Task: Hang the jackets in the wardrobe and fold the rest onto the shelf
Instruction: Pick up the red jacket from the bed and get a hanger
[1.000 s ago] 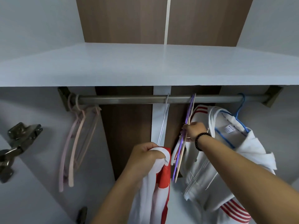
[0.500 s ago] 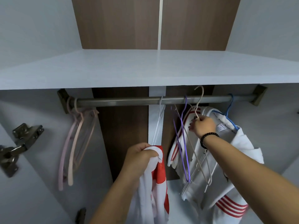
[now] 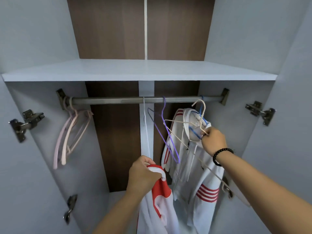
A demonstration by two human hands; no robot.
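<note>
Left to right on the rail: a cluster of pink hangers, count unclear, one white hanger, one purple hanger, and one white jacket with red stripes on a blue hanger. The left hand, near centre, grips the collar of a second red-and-white jacket below the rail. The right hand pinches one beige hanger, its hook just below the rail; no legible writing.

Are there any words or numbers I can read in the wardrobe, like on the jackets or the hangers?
None can be read.
White jacket on the rail: only red stripes show, no writing.
Red and white jacket held by the left hand: no writing shows.
Beige hanger held by the right hand: plain.
Hinges: no mark legible.
</note>
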